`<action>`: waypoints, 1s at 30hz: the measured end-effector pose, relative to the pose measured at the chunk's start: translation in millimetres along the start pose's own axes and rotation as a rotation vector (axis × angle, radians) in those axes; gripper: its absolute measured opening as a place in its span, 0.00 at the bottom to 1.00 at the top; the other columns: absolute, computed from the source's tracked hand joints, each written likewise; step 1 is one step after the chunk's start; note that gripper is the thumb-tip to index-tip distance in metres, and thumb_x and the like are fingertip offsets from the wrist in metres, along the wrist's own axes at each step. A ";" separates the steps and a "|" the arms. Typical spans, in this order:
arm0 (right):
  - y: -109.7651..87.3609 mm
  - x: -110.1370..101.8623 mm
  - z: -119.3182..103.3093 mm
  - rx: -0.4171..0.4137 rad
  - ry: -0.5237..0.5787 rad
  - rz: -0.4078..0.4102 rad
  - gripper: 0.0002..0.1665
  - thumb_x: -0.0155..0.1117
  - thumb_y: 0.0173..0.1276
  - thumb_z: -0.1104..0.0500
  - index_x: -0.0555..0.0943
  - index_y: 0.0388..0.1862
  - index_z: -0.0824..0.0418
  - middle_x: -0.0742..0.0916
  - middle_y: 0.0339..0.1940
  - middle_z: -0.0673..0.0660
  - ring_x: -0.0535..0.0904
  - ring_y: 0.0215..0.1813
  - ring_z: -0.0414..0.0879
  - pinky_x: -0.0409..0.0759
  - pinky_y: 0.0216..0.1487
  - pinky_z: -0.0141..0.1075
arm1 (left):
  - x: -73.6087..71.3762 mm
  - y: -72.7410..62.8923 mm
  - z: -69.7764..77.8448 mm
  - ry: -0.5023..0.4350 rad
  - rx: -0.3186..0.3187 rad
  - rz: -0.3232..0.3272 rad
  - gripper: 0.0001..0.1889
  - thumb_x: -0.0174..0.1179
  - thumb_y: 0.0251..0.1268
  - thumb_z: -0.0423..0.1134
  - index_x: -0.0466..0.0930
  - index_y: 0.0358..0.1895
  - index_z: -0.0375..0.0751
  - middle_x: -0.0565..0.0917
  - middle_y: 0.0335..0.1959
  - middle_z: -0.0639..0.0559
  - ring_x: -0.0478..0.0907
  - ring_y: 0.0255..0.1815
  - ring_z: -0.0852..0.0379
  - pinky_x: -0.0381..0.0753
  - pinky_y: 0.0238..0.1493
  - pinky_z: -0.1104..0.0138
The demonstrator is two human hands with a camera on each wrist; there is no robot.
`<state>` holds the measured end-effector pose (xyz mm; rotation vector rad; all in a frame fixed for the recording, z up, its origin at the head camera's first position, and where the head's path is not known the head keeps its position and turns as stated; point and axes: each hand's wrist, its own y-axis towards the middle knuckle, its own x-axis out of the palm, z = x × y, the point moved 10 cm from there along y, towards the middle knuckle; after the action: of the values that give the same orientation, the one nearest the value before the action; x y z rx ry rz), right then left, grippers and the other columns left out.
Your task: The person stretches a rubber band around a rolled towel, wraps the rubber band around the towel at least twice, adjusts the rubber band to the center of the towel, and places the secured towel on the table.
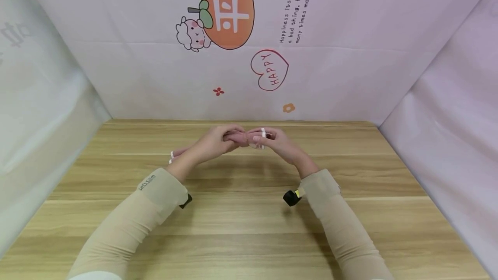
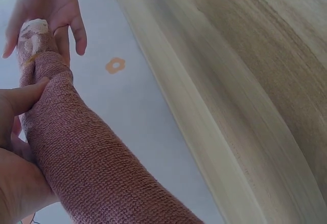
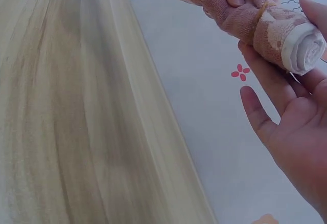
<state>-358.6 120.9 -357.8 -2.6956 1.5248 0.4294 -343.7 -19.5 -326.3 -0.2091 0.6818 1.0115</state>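
A dusty-pink rolled towel with white end edges is held up above the table. My left hand grips it around the middle, thumb on top, as the left wrist view shows on the towel. A thin yellowish rubber band circles the roll near its right end. My right hand is at that end; in the right wrist view its fairly straight fingers lie beneath the roll, thumb apart from them. The towel's other end sticks out behind the left wrist.
The wood-grain table stretches out below both hands. A white printed cloth wall rises behind its far edge, with white cloth at both sides. Small black wrist cameras hang beneath the sleeves.
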 end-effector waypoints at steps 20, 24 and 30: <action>3.4 8.3 9.6 -0.021 0.374 0.099 0.18 0.49 0.80 0.65 0.72 0.62 0.74 0.80 0.55 0.56 0.78 0.56 0.44 0.75 0.65 0.39 | 4.4 -2.8 -4.0 -0.191 -0.087 -0.039 0.30 0.56 0.75 0.26 0.71 0.75 0.55 0.78 0.66 0.45 0.80 0.59 0.53 0.83 0.55 0.59; 3.3 10.6 9.9 -0.033 0.422 0.100 0.19 0.49 0.79 0.66 0.70 0.64 0.74 0.79 0.56 0.56 0.77 0.57 0.45 0.75 0.66 0.40 | 6.0 -3.5 -9.9 -0.247 -0.145 -0.042 0.23 0.55 0.77 0.27 0.70 0.69 0.50 0.82 0.58 0.44 0.81 0.56 0.52 0.82 0.57 0.56; 5.6 11.2 7.3 -0.047 0.502 0.107 0.17 0.50 0.79 0.63 0.73 0.61 0.69 0.79 0.58 0.56 0.76 0.60 0.45 0.70 0.72 0.46 | 6.8 -1.9 -11.6 -0.300 -0.170 -0.022 0.16 0.58 0.76 0.29 0.73 0.62 0.42 0.81 0.57 0.42 0.81 0.57 0.49 0.82 0.58 0.57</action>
<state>-359.5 109.7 -366.9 -2.9139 1.7844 -0.2405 -344.7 -21.1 -339.8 -0.2069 0.3212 1.0537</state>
